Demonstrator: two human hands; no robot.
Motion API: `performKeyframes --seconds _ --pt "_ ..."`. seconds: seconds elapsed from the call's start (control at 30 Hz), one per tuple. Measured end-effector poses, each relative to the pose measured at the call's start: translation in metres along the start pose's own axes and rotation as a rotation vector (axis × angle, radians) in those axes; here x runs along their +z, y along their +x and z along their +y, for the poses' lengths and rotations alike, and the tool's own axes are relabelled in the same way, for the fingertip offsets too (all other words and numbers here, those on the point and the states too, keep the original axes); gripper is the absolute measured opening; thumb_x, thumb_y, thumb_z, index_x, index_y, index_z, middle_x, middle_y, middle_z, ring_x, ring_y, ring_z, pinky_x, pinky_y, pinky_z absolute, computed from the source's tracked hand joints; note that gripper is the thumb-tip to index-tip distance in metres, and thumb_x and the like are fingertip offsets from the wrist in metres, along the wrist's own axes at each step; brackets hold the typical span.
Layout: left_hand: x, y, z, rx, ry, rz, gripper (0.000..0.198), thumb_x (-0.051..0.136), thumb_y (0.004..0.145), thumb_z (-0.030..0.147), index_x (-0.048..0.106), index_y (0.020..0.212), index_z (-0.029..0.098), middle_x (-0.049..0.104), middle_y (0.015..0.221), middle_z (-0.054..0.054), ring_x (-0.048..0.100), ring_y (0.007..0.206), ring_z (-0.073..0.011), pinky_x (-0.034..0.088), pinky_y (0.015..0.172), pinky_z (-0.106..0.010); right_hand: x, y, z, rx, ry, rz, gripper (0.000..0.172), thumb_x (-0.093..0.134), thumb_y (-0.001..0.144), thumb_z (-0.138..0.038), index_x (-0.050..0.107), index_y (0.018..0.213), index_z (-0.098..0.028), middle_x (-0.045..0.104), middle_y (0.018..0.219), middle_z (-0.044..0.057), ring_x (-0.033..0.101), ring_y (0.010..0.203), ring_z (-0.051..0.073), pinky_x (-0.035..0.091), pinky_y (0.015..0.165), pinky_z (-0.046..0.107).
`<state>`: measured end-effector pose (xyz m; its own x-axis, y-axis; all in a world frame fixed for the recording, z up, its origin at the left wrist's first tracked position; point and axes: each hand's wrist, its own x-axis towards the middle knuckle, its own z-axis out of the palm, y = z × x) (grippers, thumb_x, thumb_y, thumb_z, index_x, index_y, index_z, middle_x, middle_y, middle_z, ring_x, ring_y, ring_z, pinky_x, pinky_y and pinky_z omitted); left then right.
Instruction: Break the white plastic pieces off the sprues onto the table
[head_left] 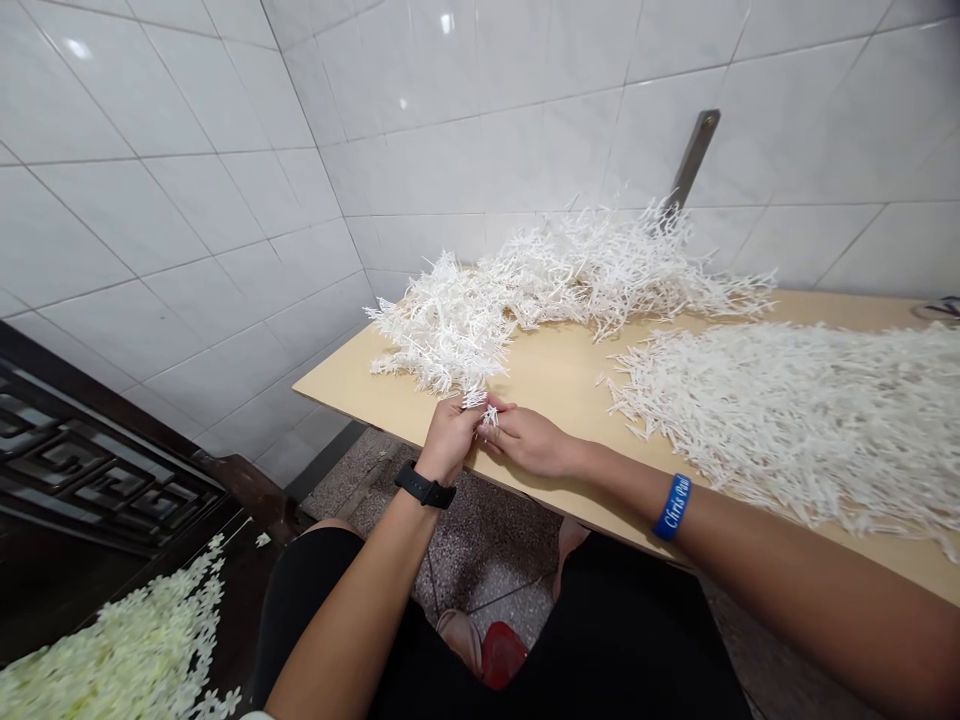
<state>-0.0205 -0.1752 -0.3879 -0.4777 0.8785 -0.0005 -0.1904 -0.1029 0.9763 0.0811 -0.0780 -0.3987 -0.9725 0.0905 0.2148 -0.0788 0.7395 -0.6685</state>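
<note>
The left hand (448,437) has its fingers clamped on a few white sprigs (475,398) at the near edge of the counter (559,365). The right hand (534,443) meets it there, fingers drawn together at the same small bunch; whether they grip it or only steady it, I cannot tell. Just beyond the hands, a loose, tangled heap (585,275) of white sprigs stretches along the back of the counter. To its right lies a flatter pile (810,420) of short white pieces, partly behind the right forearm. A black watch (424,485) circles the left wrist, a blue band (673,507) the right forearm. Pale yellow-green flowers (127,650) lie at lower left.
</note>
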Motion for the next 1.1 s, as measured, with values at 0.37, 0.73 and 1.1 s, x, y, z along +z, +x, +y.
performKeyframes --seconds 0.37,0.73,1.1 --pt "0.006 0.006 0.003 -0.003 -0.053 0.081 0.006 0.058 0.057 0.012 0.064 0.056 0.014 0.063 0.053 -0.001 0.056 0.05 -0.0127 0.043 0.05 -0.023 0.002 -0.001 0.004 -0.049 -0.145 0.035 0.042 0.029 0.099 -0.033 0.056 0.07 -0.018 0.06 0.075 0.008 0.051 0.073 0.02 0.042 0.074 0.034" --pt "-0.01 0.018 -0.006 0.019 -0.198 0.151 0.032 0.069 0.076 0.039 0.066 0.086 0.009 0.071 0.071 -0.008 0.067 0.063 -0.0139 0.051 0.066 -0.026 -0.001 -0.008 -0.004 -0.004 0.293 0.086 0.036 0.034 0.096 -0.034 0.056 0.073 -0.018 0.06 0.068 0.003 0.057 0.066 0.016 0.044 0.068 0.028" --pt "-0.014 0.014 -0.01 0.078 -0.211 0.142 0.036 0.075 0.073 0.037 0.067 0.097 0.011 0.073 0.095 -0.012 0.07 0.086 -0.0187 0.052 0.083 -0.031 -0.026 -0.013 0.03 0.233 -0.208 0.437 0.042 0.043 0.079 -0.003 0.069 0.108 -0.018 0.068 0.095 0.008 0.059 0.086 0.021 0.042 0.079 0.031"
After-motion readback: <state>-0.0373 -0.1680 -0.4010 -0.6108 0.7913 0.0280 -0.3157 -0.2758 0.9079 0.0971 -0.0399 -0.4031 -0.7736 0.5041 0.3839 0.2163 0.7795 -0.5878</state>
